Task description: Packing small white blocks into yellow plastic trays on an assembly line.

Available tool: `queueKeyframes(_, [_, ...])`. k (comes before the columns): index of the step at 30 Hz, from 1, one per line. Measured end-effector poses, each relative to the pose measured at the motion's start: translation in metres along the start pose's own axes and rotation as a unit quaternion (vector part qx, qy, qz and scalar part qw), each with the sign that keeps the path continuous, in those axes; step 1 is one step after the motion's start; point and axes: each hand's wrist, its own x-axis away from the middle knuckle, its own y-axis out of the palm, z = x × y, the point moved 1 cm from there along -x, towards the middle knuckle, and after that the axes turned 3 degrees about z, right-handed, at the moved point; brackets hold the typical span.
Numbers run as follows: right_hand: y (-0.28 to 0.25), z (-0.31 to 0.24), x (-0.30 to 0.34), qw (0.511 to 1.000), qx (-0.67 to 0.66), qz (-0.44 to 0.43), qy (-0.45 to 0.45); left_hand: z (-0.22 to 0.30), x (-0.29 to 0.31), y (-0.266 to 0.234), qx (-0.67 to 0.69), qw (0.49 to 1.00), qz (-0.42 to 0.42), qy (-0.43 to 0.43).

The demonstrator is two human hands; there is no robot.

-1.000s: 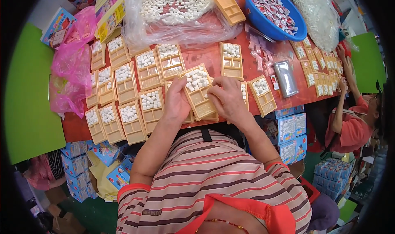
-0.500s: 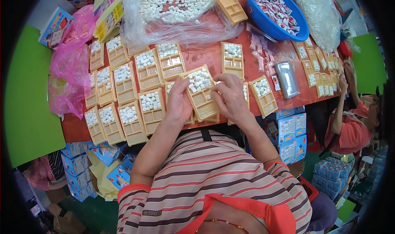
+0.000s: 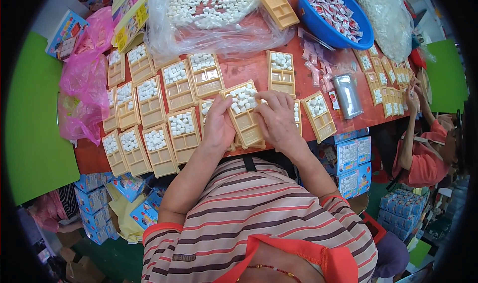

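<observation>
A tan plastic tray [image 3: 247, 123] with a heap of small white cubes [image 3: 243, 97] in its upper compartment lies tilted at the table's near edge. My left hand [image 3: 217, 125] grips its left side. My right hand [image 3: 279, 118] rests on its right side, fingers bent over the white cubes. Other tan trays partly lie under the held one.
Several filled tan trays [image 3: 149, 103] cover the red table [image 3: 244, 71] on the left. A clear bag of white cubes [image 3: 209, 9], a blue bowl of wrapped pieces [image 3: 333, 14] and a silver packet [image 3: 347, 95] lie beyond. Another person [image 3: 423, 148] works at right. Blue boxes [image 3: 354, 158] sit below.
The held tray and both hands have stayed in nearly the same place; my right fingers have shifted slightly over the white cubes.
</observation>
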Motion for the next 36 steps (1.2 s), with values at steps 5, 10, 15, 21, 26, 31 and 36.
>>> queueKeyframes(5, [-0.008, 0.006, -0.003, 0.993, -0.1, 0.049, 0.04, 0.001, 0.001, 0.006, 0.0, 1.0, -0.002, -0.009])
queueKeyframes(10, [-0.012, 0.01, -0.006, 0.987, -0.132, 0.06, 0.068, -0.002, 0.002, 0.009, -0.007, 1.0, 0.0, -0.017])
queueKeyframes(15, [-0.01, 0.01, -0.006, 0.984, -0.145, 0.075, 0.069, -0.002, 0.003, 0.011, -0.002, 1.0, -0.007, -0.017])
queueKeyframes(21, [-0.011, -0.003, -0.015, 0.996, -0.042, 0.079, 0.012, -0.003, 0.001, 0.012, 0.002, 1.0, -0.006, -0.011])
queueKeyframes(26, [-0.021, -0.01, -0.009, 0.999, 0.044, -0.005, 0.023, 0.003, 0.003, 0.013, -0.008, 1.0, -0.001, 0.004])
queueKeyframes(31, [-0.015, -0.01, -0.007, 0.993, 0.105, -0.051, 0.023, -0.001, -0.002, 0.005, -0.011, 1.0, -0.01, 0.021])
queueKeyframes(36, [-0.016, -0.002, -0.009, 0.999, 0.037, -0.027, 0.019, -0.001, -0.002, 0.011, -0.007, 1.0, 0.0, 0.01])
